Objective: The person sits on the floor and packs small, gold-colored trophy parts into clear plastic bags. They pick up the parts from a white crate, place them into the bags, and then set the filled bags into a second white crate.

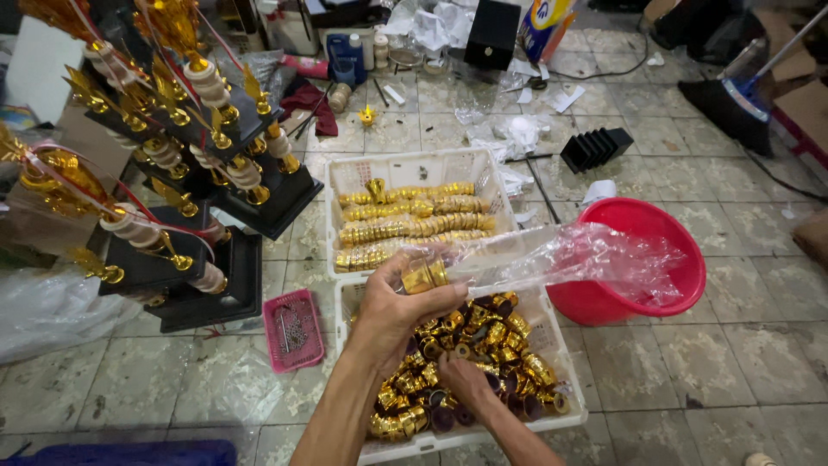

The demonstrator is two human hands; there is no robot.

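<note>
Above the white crate (565, 414), left hand (392, 302) closed around gold caps (424, 274).

I see everything through one camera on my head, tilted steeply down and forward over a tiled floor (655, 380). It sits close above my arms, which enter from the bottom edge: my left hand (398, 304) at the centre of the frame, my right hand (466, 380) just below it. The white crate (431, 442) under them fills the lower middle. Toward the top edge the view reaches farther across the floor. There is no second view to overlap with.
</note>
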